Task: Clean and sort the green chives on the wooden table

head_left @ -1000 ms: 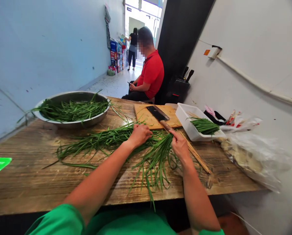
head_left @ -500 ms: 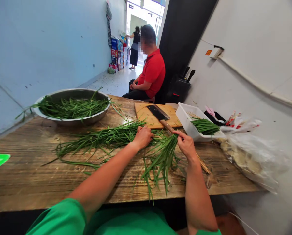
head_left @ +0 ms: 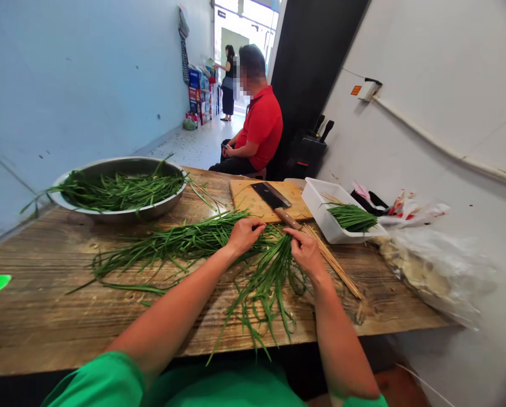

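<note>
My right hand (head_left: 307, 252) is closed around the upper end of a bunch of garlic chives (head_left: 272, 274), whose green leaves fan down over the table toward its front edge. Close by on the left, my left hand (head_left: 242, 236) pinches with thumb and forefinger near the top of that bunch; what is between its fingertips is too small to make out. A loose pile of garlic chives (head_left: 180, 243) lies beside and under the left hand. Just beyond the hands, a cleaver (head_left: 272, 195) rests on a wooden cutting board (head_left: 244, 198), its handle pointing toward the right hand.
A metal basin (head_left: 121, 215) of chives stands at the back left. Thin wooden skewers (head_left: 335, 263) lie right of my right hand. Behind them is a white tub (head_left: 325, 212) with chive bundles (head_left: 352, 217). Plastic bags (head_left: 435, 271) sit at the right edge. A person in red (head_left: 264, 121) sits beyond the table.
My right hand has moved left with the bunch, whose leaves now spread further left, uncovering more skewers. The left hand has lifted slightly from the pile into a pinch.
</note>
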`<state>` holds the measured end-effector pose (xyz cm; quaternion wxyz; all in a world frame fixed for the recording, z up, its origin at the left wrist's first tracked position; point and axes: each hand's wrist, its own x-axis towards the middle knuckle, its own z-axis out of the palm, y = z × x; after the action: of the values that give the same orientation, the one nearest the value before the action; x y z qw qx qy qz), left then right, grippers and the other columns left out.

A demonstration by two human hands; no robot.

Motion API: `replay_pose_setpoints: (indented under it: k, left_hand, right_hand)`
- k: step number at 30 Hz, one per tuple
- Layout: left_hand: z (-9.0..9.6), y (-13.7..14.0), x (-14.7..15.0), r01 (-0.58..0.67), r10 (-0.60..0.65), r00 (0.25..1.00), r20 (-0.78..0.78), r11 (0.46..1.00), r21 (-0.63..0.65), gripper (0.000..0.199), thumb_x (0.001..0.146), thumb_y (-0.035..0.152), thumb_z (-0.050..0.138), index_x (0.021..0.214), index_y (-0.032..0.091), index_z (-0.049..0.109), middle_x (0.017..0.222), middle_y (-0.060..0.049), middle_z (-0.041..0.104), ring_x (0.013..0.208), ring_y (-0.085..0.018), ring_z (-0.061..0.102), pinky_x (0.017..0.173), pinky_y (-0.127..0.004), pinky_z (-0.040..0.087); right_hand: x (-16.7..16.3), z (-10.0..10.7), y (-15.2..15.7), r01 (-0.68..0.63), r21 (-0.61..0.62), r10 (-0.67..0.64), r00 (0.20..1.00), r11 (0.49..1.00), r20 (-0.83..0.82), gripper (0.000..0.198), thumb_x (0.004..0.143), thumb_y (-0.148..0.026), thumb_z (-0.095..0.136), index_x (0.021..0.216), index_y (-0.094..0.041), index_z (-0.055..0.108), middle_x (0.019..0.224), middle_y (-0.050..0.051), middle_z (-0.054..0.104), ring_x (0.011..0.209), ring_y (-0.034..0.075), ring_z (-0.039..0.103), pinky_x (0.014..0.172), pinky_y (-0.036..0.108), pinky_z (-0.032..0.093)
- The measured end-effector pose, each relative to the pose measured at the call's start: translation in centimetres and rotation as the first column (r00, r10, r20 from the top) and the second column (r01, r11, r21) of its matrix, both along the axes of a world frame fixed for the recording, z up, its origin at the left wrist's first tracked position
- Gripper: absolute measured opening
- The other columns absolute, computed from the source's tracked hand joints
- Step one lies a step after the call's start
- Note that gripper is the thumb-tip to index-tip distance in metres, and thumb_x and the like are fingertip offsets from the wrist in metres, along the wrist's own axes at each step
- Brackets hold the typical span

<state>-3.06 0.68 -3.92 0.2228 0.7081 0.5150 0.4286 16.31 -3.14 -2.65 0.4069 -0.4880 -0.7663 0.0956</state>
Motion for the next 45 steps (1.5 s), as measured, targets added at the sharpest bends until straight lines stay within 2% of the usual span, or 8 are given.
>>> replay_pose_setpoints:
  k: [4,10,25,34,38,42,45]
  left_hand:
    - [0.4,0.1,0.1,-0.051,0.051,0.998,0.043,0.999,0.005,0.019,0.072,0.026,0.052,0.078,0.015,0.067,0.077,-0.002,0.068,0.073,-0.014,0.06,0.071,-0.024,0.045]
    - [1.0,0.0,-0.1,-0.048,0.053,0.995,0.084,0.997,-0.056,0.022,0.072,0.03,0.051,0.074,0.014,0.066,0.066,0.0,0.065,0.062,-0.012,0.056,0.06,-0.022,0.042]
    - [1.1,0.0,-0.2,-0.034,0.041,0.991,0.126,0.998,-0.059,0.02,0.07,0.028,0.053,0.075,0.015,0.068,0.068,0.0,0.067,0.064,-0.012,0.057,0.062,-0.022,0.043]
    - [0.5,0.3,-0.2,-0.015,0.024,0.987,0.158,0.998,-0.062,0.02,0.07,0.028,0.055,0.077,0.016,0.069,0.071,0.0,0.068,0.067,-0.013,0.06,0.066,-0.023,0.045]
    - [0.3,-0.1,0.3,0.014,-0.008,0.989,0.147,0.999,-0.04,0.019,0.072,0.027,0.054,0.072,0.015,0.069,0.07,0.0,0.068,0.068,-0.013,0.06,0.068,-0.023,0.045]
    - [0.0,-0.9,1.5,0.159,-0.155,0.982,0.112,0.987,-0.029,0.018,0.073,0.024,0.054,0.075,0.017,0.07,0.076,-0.001,0.07,0.07,-0.014,0.062,0.069,-0.023,0.046]
    - [0.0,-0.9,1.4,0.214,-0.21,0.974,0.078,0.976,-0.034,0.019,0.074,0.025,0.054,0.079,0.018,0.07,0.079,-0.002,0.07,0.072,-0.014,0.063,0.07,-0.024,0.046]
  right_hand:
    - [-0.2,-0.2,0.1,0.002,0.014,-0.002,1.0,1.0,0.002,0.038,0.076,-0.01,0.039,0.102,-0.02,0.064,0.099,0.004,0.067,0.09,0.016,0.062,0.083,0.028,0.048]
    - [-0.4,-0.3,0.0,-0.002,0.016,0.002,1.0,1.0,0.003,0.038,0.076,-0.01,0.039,0.102,-0.021,0.064,0.099,0.004,0.067,0.087,0.016,0.062,0.082,0.029,0.048]
    - [-0.8,-0.7,0.1,0.019,-0.006,-0.019,1.0,1.0,0.021,0.039,0.076,-0.01,0.039,0.104,-0.021,0.064,0.096,0.004,0.067,0.082,0.016,0.062,0.078,0.027,0.048]
    - [-1.1,-0.8,0.0,0.019,0.007,-0.019,1.0,1.0,0.008,0.039,0.076,-0.009,0.039,0.103,-0.021,0.064,0.095,0.004,0.067,0.082,0.016,0.062,0.078,0.027,0.049]
    - [-1.5,-1.0,0.0,0.019,0.006,-0.019,1.0,1.0,-0.006,0.04,0.078,-0.01,0.037,0.109,-0.019,0.061,0.1,0.006,0.066,0.089,0.016,0.061,0.082,0.028,0.047]
    - [-1.8,-1.3,0.0,-0.037,-0.016,0.038,0.998,0.999,0.04,0.049,0.078,-0.008,0.035,0.124,-0.02,0.05,0.104,0.006,0.064,0.094,0.016,0.06,0.085,0.027,0.046]
    - [-1.5,-1.4,0.3,-0.005,-0.018,0.006,0.998,1.0,0.054,0.046,0.079,-0.008,0.035,0.118,-0.019,0.055,0.104,0.007,0.064,0.092,0.016,0.06,0.083,0.028,0.046]
